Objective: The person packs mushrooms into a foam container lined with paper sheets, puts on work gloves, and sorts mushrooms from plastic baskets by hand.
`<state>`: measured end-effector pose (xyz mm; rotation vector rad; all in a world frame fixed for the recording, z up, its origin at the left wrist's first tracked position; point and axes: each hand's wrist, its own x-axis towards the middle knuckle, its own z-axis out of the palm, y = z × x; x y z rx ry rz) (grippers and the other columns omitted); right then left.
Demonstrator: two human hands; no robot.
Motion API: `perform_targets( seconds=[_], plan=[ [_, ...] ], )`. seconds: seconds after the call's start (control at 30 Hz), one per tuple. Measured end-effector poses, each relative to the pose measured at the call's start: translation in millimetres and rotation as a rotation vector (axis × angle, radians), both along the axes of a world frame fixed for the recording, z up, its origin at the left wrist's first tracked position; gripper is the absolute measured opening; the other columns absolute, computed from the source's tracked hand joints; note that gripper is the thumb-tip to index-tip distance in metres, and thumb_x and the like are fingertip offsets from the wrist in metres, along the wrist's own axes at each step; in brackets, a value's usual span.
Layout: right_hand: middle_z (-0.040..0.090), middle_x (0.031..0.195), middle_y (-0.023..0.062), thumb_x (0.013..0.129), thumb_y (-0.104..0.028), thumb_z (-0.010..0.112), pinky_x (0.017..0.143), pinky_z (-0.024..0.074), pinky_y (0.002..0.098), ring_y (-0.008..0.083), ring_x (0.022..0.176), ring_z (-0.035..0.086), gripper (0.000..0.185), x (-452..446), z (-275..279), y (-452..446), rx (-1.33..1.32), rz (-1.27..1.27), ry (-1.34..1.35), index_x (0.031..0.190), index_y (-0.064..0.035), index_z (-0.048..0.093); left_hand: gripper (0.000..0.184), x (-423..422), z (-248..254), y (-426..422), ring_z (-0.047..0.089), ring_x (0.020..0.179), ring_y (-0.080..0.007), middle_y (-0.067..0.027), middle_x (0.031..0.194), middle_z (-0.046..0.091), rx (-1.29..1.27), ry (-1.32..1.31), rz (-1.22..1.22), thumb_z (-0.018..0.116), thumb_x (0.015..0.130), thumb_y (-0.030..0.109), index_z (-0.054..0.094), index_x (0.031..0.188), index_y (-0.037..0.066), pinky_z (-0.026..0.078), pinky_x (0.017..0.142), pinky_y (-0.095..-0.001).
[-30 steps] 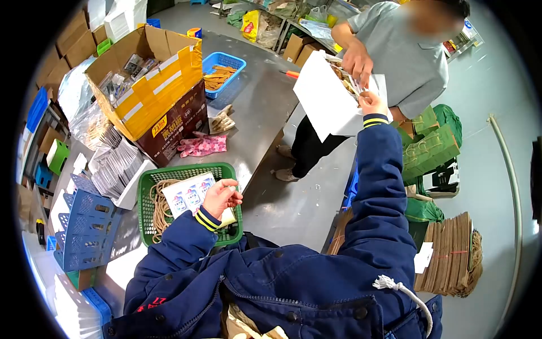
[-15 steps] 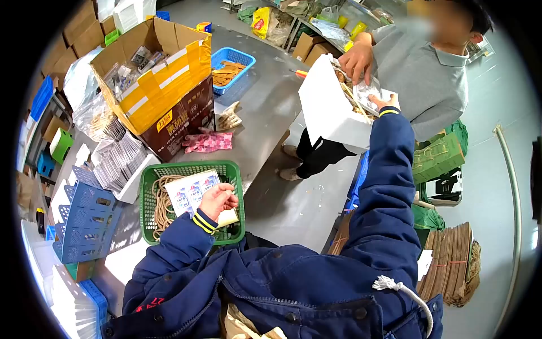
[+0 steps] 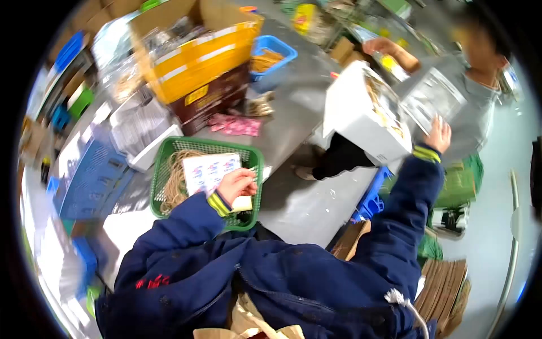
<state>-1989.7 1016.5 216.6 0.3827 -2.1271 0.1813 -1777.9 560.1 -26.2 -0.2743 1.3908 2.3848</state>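
My right hand (image 3: 438, 135) is stretched out at the right, its fingers on the lower edge of a flat clear plastic packet (image 3: 433, 101). That packet is tilted beside an open white box (image 3: 361, 110) with brownish contents, in front of a person in grey. My left hand (image 3: 238, 185) is closed, thumb against curled fingers, over a green basket (image 3: 257, 217); whatever it pinches is too small to make out. Beneath it lie printed label sheets (image 3: 209, 169), and a bundle of beige cord (image 3: 174, 183) fills the basket's left side.
A large carton (image 3: 209, 62) of small packets stands behind the basket, near a pink patterned glove (image 3: 236, 124) and a blue basket (image 3: 291, 52). A blue perforated holder (image 3: 96, 181) is at left. The person's hand (image 3: 384, 46) is raised beyond the white box. Stacked brown paper (image 3: 443, 288) is lower right.
My right hand has drawn the clear packet out of the white box, rightward. The person's hand has come off the packet and risen. The view has shifted; my left hand stays over the basket.
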Motion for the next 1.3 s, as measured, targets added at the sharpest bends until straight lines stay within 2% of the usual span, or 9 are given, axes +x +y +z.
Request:
perform_targets(
  seconds=[0.07,0.13,0.17,0.23,0.3,0.57,0.73,0.87,1.3],
  plan=[
    [0.057,0.088,0.0109,0.075,-0.009,0.058,0.068,0.0461,0.027,0.0181,0.078,0.055,0.029,44.7,15.1,-89.5,-0.823,0.501,-0.271,0.101,0.0001,0.053,0.021,0.2,4.4,1.5,0.059,0.068,-0.0159,-0.0094,0.08,0.059,0.109,-0.017,-0.006,0.05,0.085,0.016,0.049,0.101,0.003,0.049,0.061,-0.026],
    [0.057,0.087,0.0133,0.078,0.0,0.052,0.069,0.0455,0.026,0.0192,0.076,0.055,0.023,84.3,2.4,-162.9,-1.073,0.717,-0.587,0.101,0.005,0.051,0.044,6.8,33.6,-7.7,0.06,0.076,-0.0174,-0.0138,0.093,0.058,-0.033,0.094,-0.01,0.057,0.082,0.02,0.039,0.118,0.003,0.048,0.067,-0.0272],
    [0.056,0.088,0.0123,0.079,0.0,0.051,0.068,0.0451,0.0256,0.0172,0.075,0.054,0.02,80.2,-26.4,-157.0,-0.41,0.685,-0.465,0.098,0.0054,0.051,0.052,9.9,36.7,-9.6,0.057,0.084,-0.0179,-0.0137,0.099,0.055,0.043,0.181,0.031,0.059,0.08,0.02,0.033,0.123,0.004,0.047,0.071,-0.027],
    [0.055,0.084,0.0071,0.078,-0.001,0.054,0.064,0.0431,0.0243,0.0132,0.072,0.051,0.019,117.5,-62.1,-225.8,-0.708,0.907,-1.026,0.095,0.0052,0.051,0.067,16.8,40.1,-18.3,0.051,0.098,-0.0183,-0.0129,0.112,0.049,0.152,0.347,0.071,0.063,0.077,0.022,0.025,0.129,0.004,0.043,0.079,-0.0279],
    [0.055,0.075,0.0036,0.078,-0.005,0.057,0.062,0.0411,0.0229,0.0102,0.069,0.049,0.019,140.7,-86.0,-277.6,-0.124,0.858,-1.122,0.093,0.0043,0.052,0.073,21.3,45.6,-31.9,0.044,0.109,-0.0183,-0.0102,0.121,0.044,0.17,0.538,0.128,0.066,0.075,0.026,0.024,0.13,0.003,0.039,0.087,-0.0304],
    [0.058,0.095,0.0083,0.076,-0.004,0.059,0.073,0.0446,0.0249,0.0144,0.083,0.055,0.036,205.8,-179.1,-431.4,-1.335,1.228,-1.692,0.109,0.0042,0.048,0.035,106.8,46.8,-132.8,0.055,0.096,-0.0192,-0.009,0.109,0.054,0.421,0.328,0.724,0.051,0.083,0.009,0.044,0.116,-0.001,0.043,0.085,-0.0338],
    [0.055,0.104,0.0088,0.08,-0.006,0.057,0.085,0.037,0.0263,0.0155,0.094,0.05,0.033,234.0,-186.1,-506.2,-0.846,1.148,-1.357,0.109,0.0061,0.05,0.037,147.2,37.7,-179.4,0.056,0.081,-0.0146,-0.006,0.098,0.055,0.315,0.102,0.804,0.054,0.085,0.023,0.043,0.117,0.007,0.049,0.068,-0.0287],
    [0.062,0.08,0.0173,0.081,-0.011,0.053,0.064,0.0454,0.0321,0.024,0.069,0.059,0.021,169.1,-123.9,-583.3,-0.558,1.038,-0.539,0.093,0.0053,0.058,0.038,205.6,14.1,-223.9,0.054,0.075,-0.0159,-0.0087,0.087,0.057,0.2,-0.062,0.877,0.051,0.086,0.027,0.04,0.117,0.009,0.045,0.065,-0.0287],
    [0.058,0.079,0.0232,0.075,-0.029,0.058,0.07,0.0423,0.0437,0.0386,0.08,0.054,0.03,32.2,-187.7,-778.3,0.244,0.732,-0.622,0.086,-0.0011,0.058,0.023,378.2,-58.0,-266.9,0.056,0.063,-0.0166,-0.01,0.075,0.058,0.134,-0.373,1.233,0.048,0.086,0.02,0.047,0.105,0.006,0.046,0.056,-0.0263]
  ],
)
